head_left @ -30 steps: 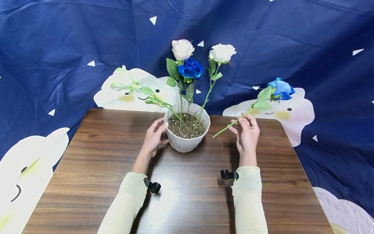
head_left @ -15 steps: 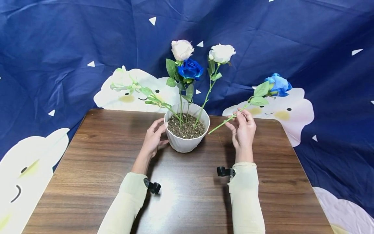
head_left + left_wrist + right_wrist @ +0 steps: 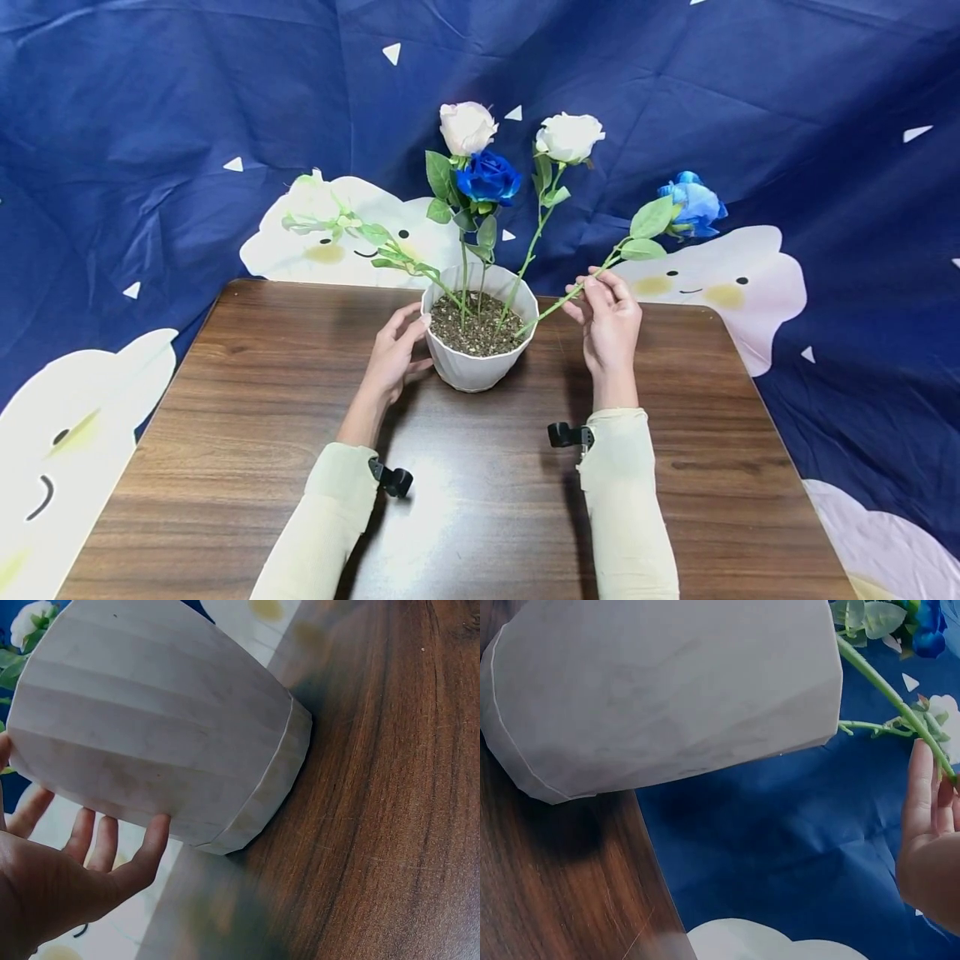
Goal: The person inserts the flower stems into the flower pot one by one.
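My right hand (image 3: 613,329) pinches the green stem of a blue rose (image 3: 696,205), its bloom tilted up to the right. The stem's lower end overlaps the right rim of a white flower pot (image 3: 474,372), close over the soil (image 3: 474,340). My left hand (image 3: 388,354) holds the pot's left side, thumb at the rim and fingers spread along the wall (image 3: 150,750). Standing in the soil are a pale pink rose (image 3: 468,129), another blue rose (image 3: 489,177) and a white rose (image 3: 570,137). A pale flower (image 3: 313,198) leans out leftward. In the right wrist view the held stem (image 3: 889,690) passes the rim.
The pot stands near the back edge of a brown wooden table (image 3: 247,400). A dark blue cloth (image 3: 187,100) with white clouds and triangles hangs behind it. A small black camera (image 3: 393,481) is strapped to each wrist.
My right hand has moved left and a little away from me with the blue rose, bringing its stem end from beside the pot to over its right rim. The left hand has stayed in place.
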Demonstrator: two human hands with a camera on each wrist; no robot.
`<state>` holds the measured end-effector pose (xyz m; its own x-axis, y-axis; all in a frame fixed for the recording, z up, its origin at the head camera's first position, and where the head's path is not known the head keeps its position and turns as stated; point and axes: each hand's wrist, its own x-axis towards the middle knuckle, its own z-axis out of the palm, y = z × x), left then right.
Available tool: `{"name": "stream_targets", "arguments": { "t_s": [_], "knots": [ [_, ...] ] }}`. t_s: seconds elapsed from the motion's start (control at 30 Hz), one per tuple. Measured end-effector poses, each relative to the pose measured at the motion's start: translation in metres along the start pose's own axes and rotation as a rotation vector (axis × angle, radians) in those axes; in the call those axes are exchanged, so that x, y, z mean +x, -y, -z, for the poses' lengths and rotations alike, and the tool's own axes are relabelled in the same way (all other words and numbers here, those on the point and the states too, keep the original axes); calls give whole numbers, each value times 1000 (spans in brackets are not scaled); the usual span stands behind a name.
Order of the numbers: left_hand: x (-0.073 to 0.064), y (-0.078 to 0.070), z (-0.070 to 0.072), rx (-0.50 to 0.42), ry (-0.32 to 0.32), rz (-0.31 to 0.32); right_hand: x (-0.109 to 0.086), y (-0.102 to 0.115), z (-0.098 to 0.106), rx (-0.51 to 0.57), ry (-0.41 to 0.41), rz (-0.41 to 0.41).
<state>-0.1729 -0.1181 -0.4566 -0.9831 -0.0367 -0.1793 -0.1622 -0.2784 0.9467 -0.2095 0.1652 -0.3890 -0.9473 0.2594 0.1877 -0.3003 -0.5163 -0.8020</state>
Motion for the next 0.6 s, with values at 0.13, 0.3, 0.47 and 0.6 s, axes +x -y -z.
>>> {"name": "stream_targets", "arguments": {
  "t_s": [0.13, 0.3, 0.47, 0.6],
  "knots": [
    [-1, -1, 0, -7, 6, -4, 0, -2, -6, -21, 1, 19],
    [-2, -2, 0, -13, 4, -5, 0, -4, -14, -73, 23, 32],
    [-1, -2, 0, -9, 1, -1, 0, -8, -19, -124, 54, 42],
    [0, -1, 1, -7, 4, 2, 0, -10, -23, -156, 74, 51]
  ]
}}
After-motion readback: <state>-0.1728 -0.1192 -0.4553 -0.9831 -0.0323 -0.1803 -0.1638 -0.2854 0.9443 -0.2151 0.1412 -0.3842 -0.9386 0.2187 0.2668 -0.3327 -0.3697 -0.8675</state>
